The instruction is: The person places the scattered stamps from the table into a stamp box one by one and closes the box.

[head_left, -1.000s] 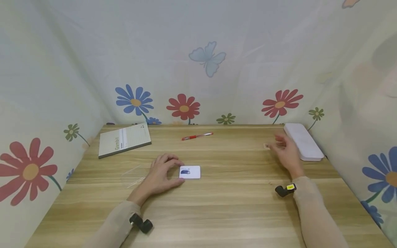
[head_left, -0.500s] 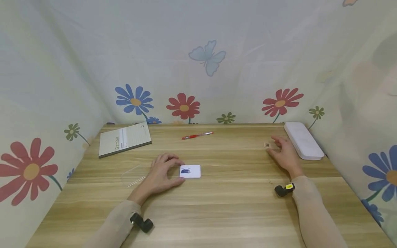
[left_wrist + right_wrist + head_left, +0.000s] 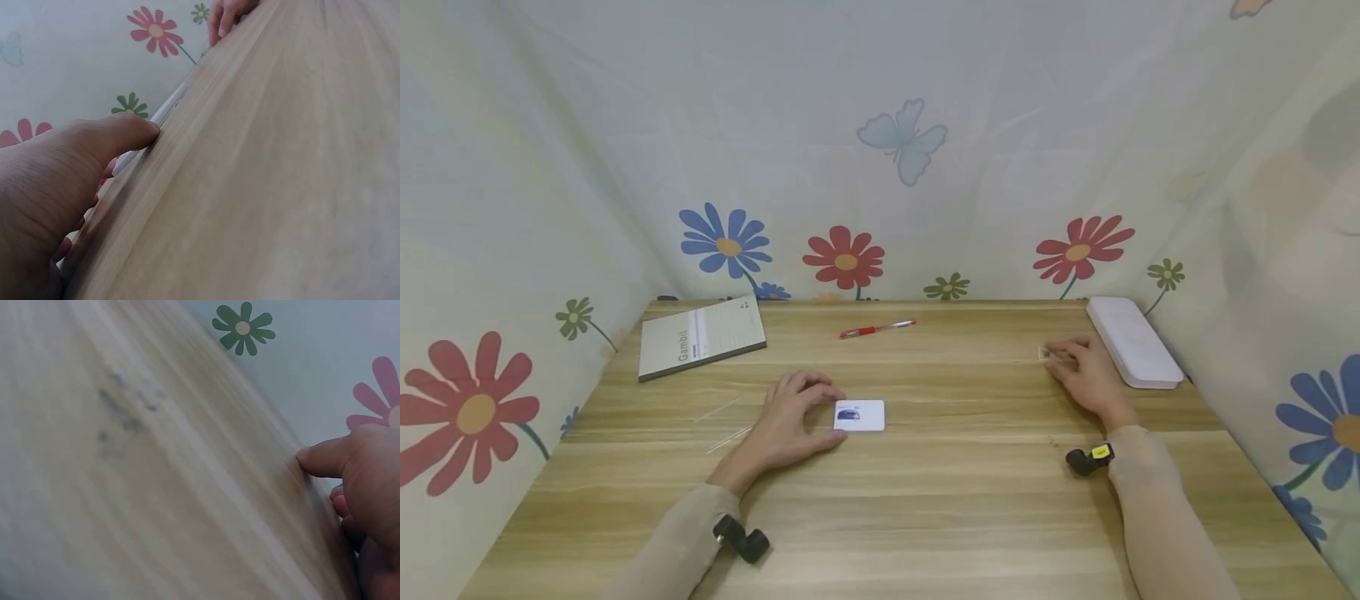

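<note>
Near the middle of the table in the head view lies a small white card-like piece (image 3: 868,415) with a dark blue print; its thickness is hard to judge. My left hand (image 3: 790,421) holds it by the left end, thumb at the near edge and index finger at the far edge. In the left wrist view the thumb (image 3: 134,132) meets the edge of the white piece (image 3: 165,106). Farther right, a small clear piece with a square print (image 3: 1045,354) lies flat, and my right hand (image 3: 1090,375) pinches its right side. The right wrist view hides that piece.
A white case (image 3: 1133,343) stands just right of my right hand. A red pen (image 3: 877,329) lies at the back, and a notebook (image 3: 703,340) at the back left. A clear sheet (image 3: 722,427) lies left of my left hand. Patterned curtain (image 3: 970,208) surrounds the table.
My right hand has come down to the clear piece; its fingers, spread half a second ago, have closed in on it. The left hand and white piece have stayed put.
</note>
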### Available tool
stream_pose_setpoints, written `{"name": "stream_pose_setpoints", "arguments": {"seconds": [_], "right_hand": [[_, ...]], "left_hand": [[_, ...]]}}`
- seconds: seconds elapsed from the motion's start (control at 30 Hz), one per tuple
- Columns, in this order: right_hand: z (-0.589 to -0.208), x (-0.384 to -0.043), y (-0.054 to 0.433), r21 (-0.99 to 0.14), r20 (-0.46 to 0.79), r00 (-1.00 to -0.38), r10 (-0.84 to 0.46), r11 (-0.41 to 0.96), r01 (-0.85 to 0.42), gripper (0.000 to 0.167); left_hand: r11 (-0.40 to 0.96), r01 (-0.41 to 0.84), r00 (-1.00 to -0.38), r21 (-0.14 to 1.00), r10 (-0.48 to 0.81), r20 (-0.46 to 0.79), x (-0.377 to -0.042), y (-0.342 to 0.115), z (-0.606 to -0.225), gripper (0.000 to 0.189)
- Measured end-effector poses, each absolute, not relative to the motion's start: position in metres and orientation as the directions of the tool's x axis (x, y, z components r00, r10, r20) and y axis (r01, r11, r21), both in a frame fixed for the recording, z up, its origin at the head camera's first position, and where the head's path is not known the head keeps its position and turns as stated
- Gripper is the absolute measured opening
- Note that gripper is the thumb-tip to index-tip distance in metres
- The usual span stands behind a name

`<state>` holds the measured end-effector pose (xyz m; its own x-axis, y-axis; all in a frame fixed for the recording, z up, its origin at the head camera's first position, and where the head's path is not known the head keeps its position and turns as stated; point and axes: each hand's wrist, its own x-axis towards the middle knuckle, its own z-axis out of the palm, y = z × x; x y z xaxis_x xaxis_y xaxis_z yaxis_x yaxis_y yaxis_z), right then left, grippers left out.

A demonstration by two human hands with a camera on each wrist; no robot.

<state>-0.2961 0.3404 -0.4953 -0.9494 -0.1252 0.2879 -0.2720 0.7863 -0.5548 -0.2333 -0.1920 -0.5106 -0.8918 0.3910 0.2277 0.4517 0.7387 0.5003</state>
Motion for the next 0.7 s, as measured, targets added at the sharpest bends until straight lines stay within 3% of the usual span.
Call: {"name": "stream_pose_setpoints", "arguments": {"seconds": [0.3,0.7], "right_hand": [[-0.502,-0.297,0.341,-0.607,0.335,-0.940,-0.061,0.749,-0.264,0.023],[-0.507,-0.298,0.338,-0.640,0.385,-0.923,-0.013,0.717,-0.277,0.021]], "left_hand": [[0.739,0.447,-0.894,0.503,0.389,0.222,-0.233,-0.192,-0.510,0.054],[0.740,0.451,-0.892,0.498,0.391,0.226,-0.233,-0.192,-0.510,0.054]]}}
